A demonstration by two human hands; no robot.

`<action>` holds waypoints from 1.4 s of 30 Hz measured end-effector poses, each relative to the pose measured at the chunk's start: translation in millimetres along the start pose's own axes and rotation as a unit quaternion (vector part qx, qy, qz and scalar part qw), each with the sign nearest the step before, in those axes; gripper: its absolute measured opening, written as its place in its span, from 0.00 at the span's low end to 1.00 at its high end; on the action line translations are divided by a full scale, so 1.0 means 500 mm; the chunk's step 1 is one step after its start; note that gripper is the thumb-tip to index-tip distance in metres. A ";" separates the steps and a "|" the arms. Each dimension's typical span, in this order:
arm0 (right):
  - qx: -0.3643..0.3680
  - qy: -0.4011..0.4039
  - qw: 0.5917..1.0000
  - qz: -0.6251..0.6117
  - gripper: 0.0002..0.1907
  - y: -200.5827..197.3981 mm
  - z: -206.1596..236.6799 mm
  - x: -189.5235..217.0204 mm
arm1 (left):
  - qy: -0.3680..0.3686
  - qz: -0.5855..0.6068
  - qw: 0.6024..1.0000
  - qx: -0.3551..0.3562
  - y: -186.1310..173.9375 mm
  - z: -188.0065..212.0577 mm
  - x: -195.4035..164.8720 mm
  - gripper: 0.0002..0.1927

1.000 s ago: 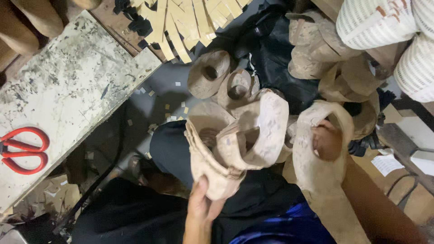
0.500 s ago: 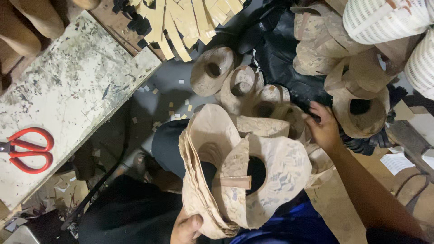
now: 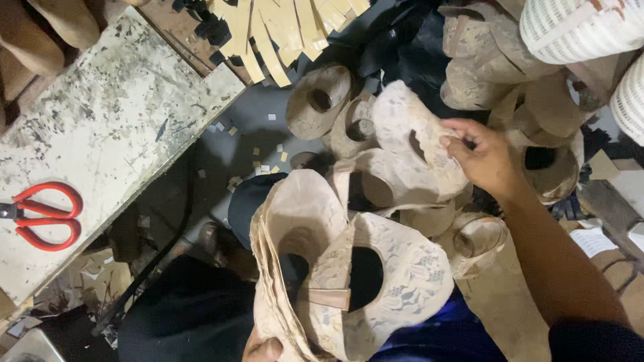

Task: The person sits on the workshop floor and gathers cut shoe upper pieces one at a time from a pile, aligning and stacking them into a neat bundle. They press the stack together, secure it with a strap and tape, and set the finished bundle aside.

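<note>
My left hand shows only as fingertips at the bottom edge, gripping a thick stack of beige patterned shoe-upper pieces with oval openings, held over my lap. My right hand reaches forward and pinches the edge of another beige shoe-upper piece, lifted off the pile beneath. Around it lie more curled beige uppers, some rolled with round openings.
A stained white board lies at left with red-handled scissors on it. Tan strips fan out at top centre. White ribbed baskets sit at top right. Dark fabric and scraps cover the floor.
My right hand moved up and forward from the stack to the pile and took hold of a single upper piece. The stack in my left hand shifted lower in view.
</note>
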State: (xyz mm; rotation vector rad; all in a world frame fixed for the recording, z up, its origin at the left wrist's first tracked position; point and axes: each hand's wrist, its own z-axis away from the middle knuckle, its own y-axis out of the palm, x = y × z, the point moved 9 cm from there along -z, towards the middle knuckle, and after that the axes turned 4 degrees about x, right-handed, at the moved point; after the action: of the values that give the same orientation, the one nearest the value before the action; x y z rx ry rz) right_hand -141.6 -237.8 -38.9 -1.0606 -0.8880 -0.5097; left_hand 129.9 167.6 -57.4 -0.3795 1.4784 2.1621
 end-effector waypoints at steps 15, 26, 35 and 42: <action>-0.169 -0.167 0.968 0.076 0.13 -0.159 -0.022 -0.003 | 0.172 -0.134 0.973 -0.071 0.000 0.076 -0.118 0.40; -0.019 -0.255 0.962 0.098 0.14 0.046 0.088 0.179 | 0.138 -0.274 0.951 -0.028 0.107 -0.026 -0.114 0.36; 0.129 -0.003 0.920 -0.371 0.11 0.096 0.162 0.206 | 0.055 -0.365 0.928 0.053 0.199 -0.282 -0.059 0.21; -0.089 -0.160 0.977 -0.107 0.08 -0.026 0.185 0.259 | 0.103 0.062 0.993 -0.008 0.140 -0.255 -0.056 0.41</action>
State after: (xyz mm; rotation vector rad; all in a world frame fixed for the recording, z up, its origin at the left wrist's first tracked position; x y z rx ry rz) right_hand -112.6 -153.6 93.4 -1.2383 -1.2699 -0.6164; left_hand 110.1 22.5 -36.5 -0.5448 1.6357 2.2904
